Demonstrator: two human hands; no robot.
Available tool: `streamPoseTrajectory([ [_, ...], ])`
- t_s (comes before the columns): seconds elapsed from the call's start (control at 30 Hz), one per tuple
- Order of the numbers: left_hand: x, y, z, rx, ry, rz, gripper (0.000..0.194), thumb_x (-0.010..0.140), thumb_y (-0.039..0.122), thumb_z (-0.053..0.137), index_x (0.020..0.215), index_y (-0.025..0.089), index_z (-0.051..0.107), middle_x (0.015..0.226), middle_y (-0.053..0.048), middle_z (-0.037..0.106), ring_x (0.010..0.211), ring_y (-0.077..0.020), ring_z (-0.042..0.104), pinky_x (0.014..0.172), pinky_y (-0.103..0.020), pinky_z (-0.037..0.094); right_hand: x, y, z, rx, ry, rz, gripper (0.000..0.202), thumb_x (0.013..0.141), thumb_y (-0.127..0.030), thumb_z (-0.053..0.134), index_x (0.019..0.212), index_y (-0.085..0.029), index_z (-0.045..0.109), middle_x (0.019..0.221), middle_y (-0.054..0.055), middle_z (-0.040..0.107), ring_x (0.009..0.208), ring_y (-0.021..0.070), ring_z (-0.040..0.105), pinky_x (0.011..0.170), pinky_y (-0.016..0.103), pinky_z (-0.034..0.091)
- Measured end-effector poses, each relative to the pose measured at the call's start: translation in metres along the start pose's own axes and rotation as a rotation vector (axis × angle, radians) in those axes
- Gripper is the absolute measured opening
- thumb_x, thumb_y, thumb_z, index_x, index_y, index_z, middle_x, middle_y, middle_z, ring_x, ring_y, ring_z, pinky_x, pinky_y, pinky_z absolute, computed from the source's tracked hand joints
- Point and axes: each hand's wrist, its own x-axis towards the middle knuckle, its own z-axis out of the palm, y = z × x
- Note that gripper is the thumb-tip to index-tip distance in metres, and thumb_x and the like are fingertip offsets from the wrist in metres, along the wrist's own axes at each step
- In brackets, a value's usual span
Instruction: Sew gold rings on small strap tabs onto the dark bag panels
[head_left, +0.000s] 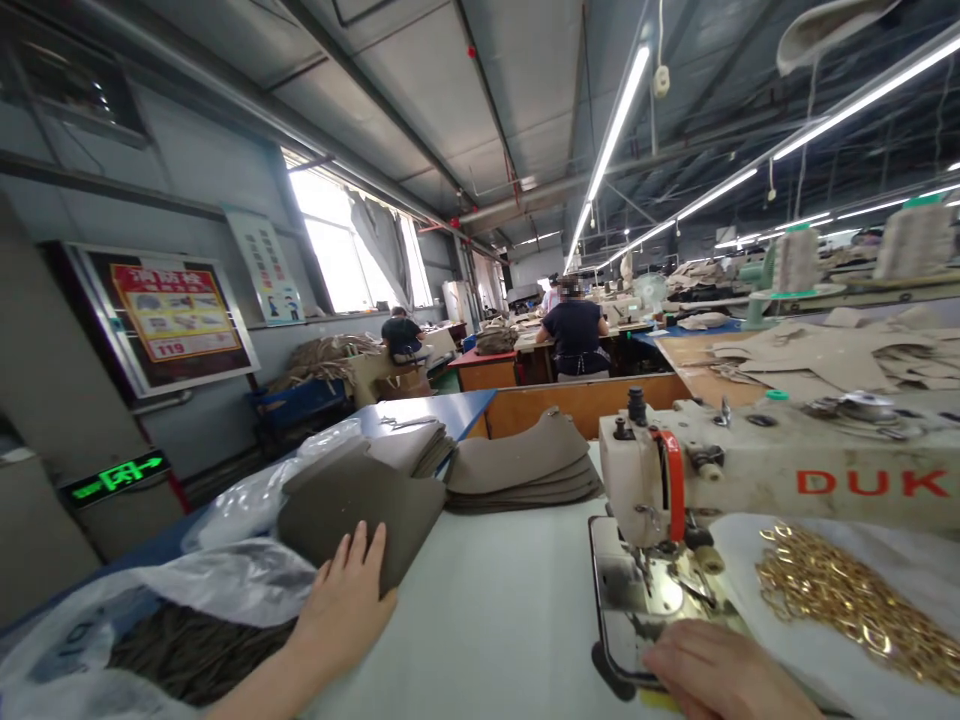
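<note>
My left hand (349, 600) lies with fingers stretched out on the near edge of a dark grey-brown fabric piece (360, 505), thumb apart. My right hand (724, 668) is at the front of the sewing machine's metal plate (622, 605), its fingers bent and pressed together. Whatever they hold, if anything, is hidden. Just behind that hand are the needle and presser foot (649, 575) of the sewing machine (750, 460). Left of my left forearm, a clear plastic bag (217, 570) holds dark narrow strips (202, 645).
A stack of curved grey pieces (521, 470) sits at the back of the pale tabletop (480, 580). Gold metal rings (847, 595) lie on white sheeting at right. Pale cut pieces (840, 355) cover a table beyond. Two people (574, 330) sit farther off.
</note>
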Motion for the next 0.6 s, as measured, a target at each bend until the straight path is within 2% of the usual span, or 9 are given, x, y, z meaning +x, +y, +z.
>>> streamPoseTrajectory([
  [0.1,0.003,0.004,0.000,-0.022,-0.046,0.016,0.068,0.077,0.022,0.043,0.141,0.002,0.031,0.144,-0.025,0.037,0.130,-0.0359,0.039,0.099,-0.044,0.037,0.000,-0.003,-0.003,-0.022,-0.009,-0.010,0.023,0.090,-0.011,0.042,0.100,-0.020,0.061,0.085,0.005,0.069,0.080,0.0180,0.066,0.076,0.026,0.052],
  [0.27,0.002,0.005,-0.002,-0.045,-0.030,0.032,0.064,0.079,0.019,0.041,0.140,0.003,0.035,0.144,-0.025,0.037,0.131,-0.0348,0.039,0.100,-0.044,0.036,-0.001,-0.005,-0.005,0.004,0.062,0.006,0.022,0.092,-0.014,0.042,0.099,-0.022,0.062,0.085,0.004,0.070,0.079,0.0169,0.066,0.075,0.024,0.052],
  [0.4,-0.003,0.005,-0.004,0.004,0.089,0.071,0.062,0.076,0.007,0.039,0.139,0.005,0.039,0.145,-0.024,0.034,0.131,-0.0346,0.038,0.100,-0.044,0.036,0.001,-0.006,-0.008,0.028,0.132,-0.026,0.021,0.092,-0.017,0.044,0.101,-0.024,0.062,0.085,0.003,0.071,0.077,0.0159,0.067,0.073,0.022,0.052],
  [0.5,-0.004,0.006,-0.008,0.045,0.194,0.198,0.065,0.074,-0.003,0.033,0.137,0.011,0.045,0.144,-0.019,0.039,0.131,-0.0320,0.039,0.098,-0.042,0.039,0.002,-0.005,-0.008,0.003,0.129,-0.042,0.020,0.092,-0.017,0.045,0.101,-0.022,0.062,0.086,0.004,0.071,0.077,0.0168,0.068,0.071,0.023,0.053],
  [0.57,0.001,0.002,-0.016,0.004,0.240,0.296,0.068,0.073,-0.006,0.030,0.133,0.017,0.050,0.143,-0.013,0.043,0.133,-0.0298,0.035,0.101,-0.043,0.038,0.001,-0.005,-0.007,-0.009,0.115,-0.043,0.021,0.091,-0.015,0.045,0.101,-0.022,0.062,0.088,0.004,0.071,0.078,0.0175,0.068,0.072,0.023,0.053],
  [0.6,0.006,-0.003,-0.023,-0.054,0.249,0.301,0.067,0.074,-0.007,0.029,0.132,0.019,0.052,0.142,-0.011,0.045,0.134,-0.0288,0.034,0.102,-0.043,0.036,0.001,-0.004,-0.007,-0.008,0.111,-0.040,0.021,0.091,-0.015,0.045,0.101,-0.022,0.062,0.088,0.004,0.071,0.079,0.0176,0.068,0.072,0.024,0.053],
])
